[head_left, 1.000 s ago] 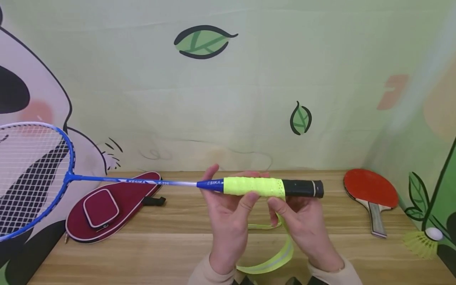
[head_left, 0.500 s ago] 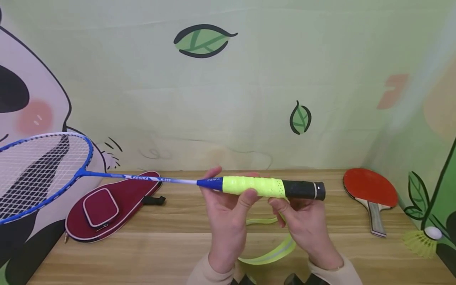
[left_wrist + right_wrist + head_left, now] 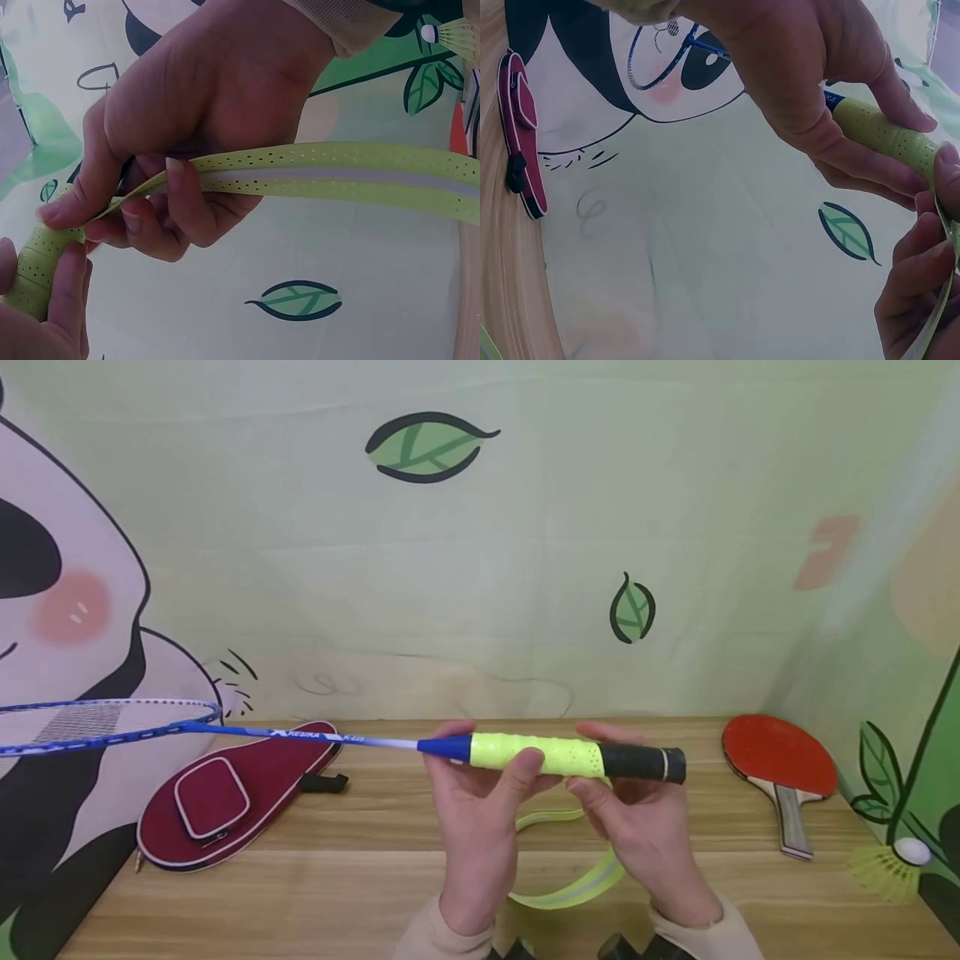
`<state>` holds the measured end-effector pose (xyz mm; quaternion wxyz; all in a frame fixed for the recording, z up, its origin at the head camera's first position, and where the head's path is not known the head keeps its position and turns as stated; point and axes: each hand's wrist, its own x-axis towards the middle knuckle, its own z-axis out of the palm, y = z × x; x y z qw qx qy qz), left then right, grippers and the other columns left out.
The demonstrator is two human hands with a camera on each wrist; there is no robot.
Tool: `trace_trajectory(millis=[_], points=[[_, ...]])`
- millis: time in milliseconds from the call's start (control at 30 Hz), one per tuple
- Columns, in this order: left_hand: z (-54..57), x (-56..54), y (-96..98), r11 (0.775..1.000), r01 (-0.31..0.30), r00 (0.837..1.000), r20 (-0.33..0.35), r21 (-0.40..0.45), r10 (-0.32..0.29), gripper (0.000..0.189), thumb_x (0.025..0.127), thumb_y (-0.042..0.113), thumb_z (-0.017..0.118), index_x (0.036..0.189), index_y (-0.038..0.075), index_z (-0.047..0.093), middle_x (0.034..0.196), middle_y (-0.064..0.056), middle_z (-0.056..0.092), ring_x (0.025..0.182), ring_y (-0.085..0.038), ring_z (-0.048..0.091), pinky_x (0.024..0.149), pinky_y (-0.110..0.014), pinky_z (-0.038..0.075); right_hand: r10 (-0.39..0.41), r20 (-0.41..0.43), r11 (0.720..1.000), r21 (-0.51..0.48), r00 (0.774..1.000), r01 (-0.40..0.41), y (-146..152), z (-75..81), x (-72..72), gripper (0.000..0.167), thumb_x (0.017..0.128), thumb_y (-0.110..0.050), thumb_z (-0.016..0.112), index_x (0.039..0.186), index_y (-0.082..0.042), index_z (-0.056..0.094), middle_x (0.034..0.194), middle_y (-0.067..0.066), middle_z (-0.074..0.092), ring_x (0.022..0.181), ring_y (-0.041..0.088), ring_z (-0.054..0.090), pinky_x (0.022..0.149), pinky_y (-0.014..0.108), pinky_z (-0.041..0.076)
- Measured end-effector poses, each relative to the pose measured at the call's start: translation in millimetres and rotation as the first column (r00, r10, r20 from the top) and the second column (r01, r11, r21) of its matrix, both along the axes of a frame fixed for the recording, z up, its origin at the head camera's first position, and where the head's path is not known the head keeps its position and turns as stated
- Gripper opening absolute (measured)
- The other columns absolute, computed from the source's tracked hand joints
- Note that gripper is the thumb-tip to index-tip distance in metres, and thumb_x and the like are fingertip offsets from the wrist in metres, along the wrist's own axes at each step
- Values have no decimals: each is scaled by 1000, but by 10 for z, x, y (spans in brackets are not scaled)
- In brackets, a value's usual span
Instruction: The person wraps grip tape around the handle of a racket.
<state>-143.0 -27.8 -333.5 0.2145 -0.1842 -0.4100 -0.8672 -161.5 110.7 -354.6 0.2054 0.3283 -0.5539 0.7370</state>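
Observation:
A blue and white badminton racket (image 3: 262,732) is held level above the table, its strung head at the left, seen almost edge-on. Bright yellow perforated overgrip (image 3: 525,752) covers the front part of the handle, up to the bare black butt end (image 3: 637,762). My left hand (image 3: 476,827) grips the wrapped part from below, thumb on the near side. At the border of yellow and black, my right hand (image 3: 645,835) pinches the loose overgrip tape (image 3: 337,169) between thumb and fingers. The tape's free length hangs in a loop below the handle.
A maroon paddle case (image 3: 277,785) lies on the wooden table (image 3: 300,910) at the left. To the right are a red table tennis paddle (image 3: 780,756) and a yellow shuttlecock (image 3: 892,868). Behind stands a printed cloth backdrop (image 3: 525,568).
The racket has rolled about its shaft, its head tipping from broad view to nearly edge-on. My right fingers now show above the handle. The tape loop has shifted slightly.

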Motion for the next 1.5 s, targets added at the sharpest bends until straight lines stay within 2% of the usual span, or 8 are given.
trace_trajectory(millis=[167, 267, 400, 533, 933, 1133, 1267, 1500], points=[[-22, -13, 4, 1000, -10, 1000, 7, -3, 10, 54, 84, -2, 73, 120, 9, 34, 95, -10, 58, 85, -25, 68, 72, -46, 60, 20, -7, 999, -29, 1000, -20, -7, -8, 19, 35, 80, 20, 65, 113, 7, 63, 68, -1, 60, 40, 12, 36, 30, 27, 26], [-25, -22, 26, 999, 35, 997, -75, 9, -34, 57, 85, -2, 71, 124, 13, 32, 101, -14, 63, 95, -30, 66, 84, -42, 58, 19, -16, 999, -42, 1000, -20, -13, 4, 24, 26, 82, 19, 64, 105, 8, 61, 62, 1, 55, 39, 13, 37, 29, 28, 26], [-26, -36, 53, 988, 153, 961, -236, 12, -146, 65, 88, -11, 61, 132, 19, 24, 115, -22, 64, 109, -41, 61, 98, -44, 49, 22, -47, 998, -60, 999, -24, -22, 14, 18, 15, 84, 17, 63, 95, 8, 57, 62, 3, 54, 39, 15, 39, 28, 30, 27], [-39, -36, 55, 983, 184, 941, -289, 4, -175, 70, 88, -17, 55, 137, 18, 19, 114, -21, 64, 109, -41, 62, 98, -46, 48, 7, -42, 999, -51, 999, -9, -22, 13, 25, 15, 84, 16, 64, 94, 8, 57, 63, 4, 56, 39, 16, 41, 28, 30, 29], [-22, 8, 43, 995, 99, 981, -169, -14, -100, 65, 88, -13, 60, 131, 16, 22, 105, -16, 67, 101, -37, 66, 91, -44, 54, -38, -20, 999, 29, 999, 39, 7, -7, -9, 19, 82, 10, 70, 97, 7, 60, 62, 6, 56, 42, 16, 45, 33, 28, 36], [-30, 16, 46, 998, 64, 989, -137, 7, -63, 61, 87, -11, 63, 129, 12, 25, 104, -18, 66, 97, -38, 68, 91, -47, 54, -47, -54, 999, 12, 997, 47, -12, -4, -43, 14, 83, 0, 73, 90, 5, 62, 65, 4, 61, 41, 17, 45, 32, 29, 36], [-38, 8, 55, 999, 41, 992, -124, 22, -38, 60, 87, -9, 65, 127, 11, 27, 103, -19, 66, 95, -35, 69, 89, -45, 55, -87, -51, 995, 40, 995, 89, -20, 6, -27, 23, 83, -7, 74, 88, 9, 59, 64, 4, 62, 43, 17, 47, 33, 27, 39], [-16, 19, 29, 999, -39, 998, -49, 25, 40, 58, 85, -8, 69, 123, 12, 30, 100, -16, 69, 98, -29, 67, 86, -34, 56, -89, -54, 988, 125, 995, 95, -39, 23, 26, 14, 86, 7, 66, 100, 6, 62, 65, 7, 59, 43, 12, 49, 33, 23, 42]])
